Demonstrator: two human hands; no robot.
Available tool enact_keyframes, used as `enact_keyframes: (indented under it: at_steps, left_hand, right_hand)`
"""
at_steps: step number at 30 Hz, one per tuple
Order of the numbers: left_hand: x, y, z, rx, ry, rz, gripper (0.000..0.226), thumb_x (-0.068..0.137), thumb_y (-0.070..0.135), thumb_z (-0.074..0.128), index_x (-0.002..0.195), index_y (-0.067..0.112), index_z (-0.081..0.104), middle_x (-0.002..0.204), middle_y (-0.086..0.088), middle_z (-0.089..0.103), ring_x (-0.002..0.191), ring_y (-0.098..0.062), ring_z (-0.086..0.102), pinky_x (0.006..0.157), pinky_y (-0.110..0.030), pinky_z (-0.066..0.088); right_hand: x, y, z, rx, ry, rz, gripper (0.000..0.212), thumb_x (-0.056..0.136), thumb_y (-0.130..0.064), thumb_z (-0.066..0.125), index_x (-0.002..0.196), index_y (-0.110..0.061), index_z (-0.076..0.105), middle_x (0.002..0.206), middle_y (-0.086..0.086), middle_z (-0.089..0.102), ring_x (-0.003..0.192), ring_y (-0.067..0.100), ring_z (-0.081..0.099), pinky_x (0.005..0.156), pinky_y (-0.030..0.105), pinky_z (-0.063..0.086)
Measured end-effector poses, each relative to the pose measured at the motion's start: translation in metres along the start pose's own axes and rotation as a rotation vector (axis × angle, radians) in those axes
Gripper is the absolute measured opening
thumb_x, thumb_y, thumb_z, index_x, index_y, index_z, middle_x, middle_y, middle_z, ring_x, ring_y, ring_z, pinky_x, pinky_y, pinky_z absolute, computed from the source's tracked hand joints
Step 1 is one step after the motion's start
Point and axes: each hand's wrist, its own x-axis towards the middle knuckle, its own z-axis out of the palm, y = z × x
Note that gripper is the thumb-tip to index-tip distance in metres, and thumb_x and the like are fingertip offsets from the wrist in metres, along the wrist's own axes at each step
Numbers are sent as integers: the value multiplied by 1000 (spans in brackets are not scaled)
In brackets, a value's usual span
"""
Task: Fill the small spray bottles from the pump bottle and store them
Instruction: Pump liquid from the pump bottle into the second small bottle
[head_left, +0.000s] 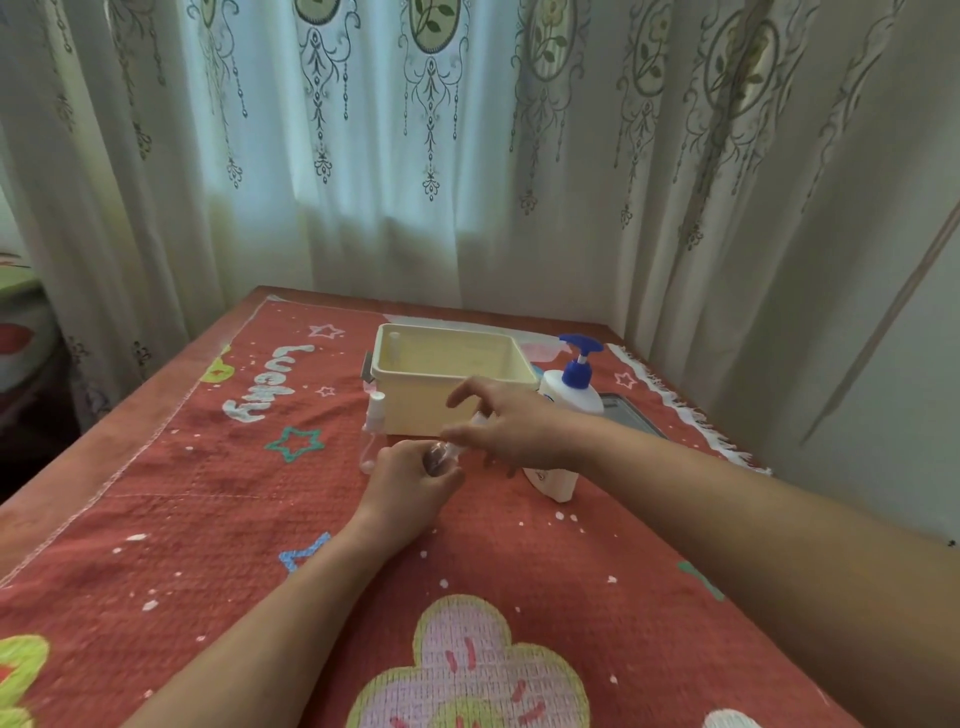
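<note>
My left hand (415, 475) grips a small clear spray bottle (440, 457) above the red cloth. My right hand (511, 423) pinches that bottle's cap end; the cap looks blurred. A second small clear spray bottle (373, 434) with a white cap stands upright just left of my hands, in front of the cream bin (410, 405). Another small bottle (395, 345) stands inside the bin's far left corner. The white pump bottle (569, 392) with a blue pump head stands to the right of the bin, partly hidden behind my right wrist.
A red patterned cloth (260, 519) covers the table. A dark flat object (631, 413) lies behind the pump bottle. White fringe (696, 415) marks the cloth's right edge. Curtains (415, 156) hang close behind the table.
</note>
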Motion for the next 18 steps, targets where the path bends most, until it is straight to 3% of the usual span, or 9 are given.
enact_keyframes:
  at_steps: [3,4,6,8,10,14,18]
  left_hand:
    - [-1,-3,1,11,-8,-1,52,81,9,66,44,23,31,37,13,36,42,-7,33,48,-21,28]
    - [-1,-3,1,14,-11,-3,52,81,9,65,44,23,31,37,13,36,43,-7,32,47,-21,28]
    - [2,-5,0,8,-8,-8,50,80,9,65,45,22,32,38,13,34,43,-6,30,47,-22,26]
    - [4,-6,0,-5,-7,-10,47,79,10,65,47,21,33,39,13,34,44,-6,29,47,-23,25]
    - [3,-5,1,-7,-14,-6,45,79,11,65,48,22,35,40,14,36,45,-6,31,48,-23,27]
    - [2,-6,1,-19,-6,-7,46,79,10,66,47,22,35,41,14,36,45,-6,32,49,-22,28]
    - [2,-6,0,-37,-2,-18,47,79,9,66,46,22,35,40,13,35,44,-6,30,49,-23,26]
  right_hand:
    - [4,0,-3,-108,39,8,20,101,-34,56,106,-15,63,93,6,68,73,16,66,56,23,49]
    - [4,-1,-5,-73,-3,-10,12,100,-26,60,107,-17,63,98,6,68,75,15,66,58,22,50]
    - [2,-4,-10,63,-123,-37,26,93,-17,68,116,-24,60,112,4,65,82,14,66,63,21,53]
    - [3,-6,-12,82,-151,-23,42,91,-21,72,128,-29,54,115,3,63,88,16,69,67,25,58]
    - [5,-7,-11,-10,-92,27,40,95,-32,67,132,-26,51,109,3,65,86,18,71,71,29,61]
    - [8,-2,-9,-102,-19,37,22,101,-37,56,104,-16,64,87,4,71,66,12,66,54,19,53]
    - [7,2,-17,-74,-51,-42,14,95,-27,68,106,-19,65,93,3,70,73,12,67,60,21,55]
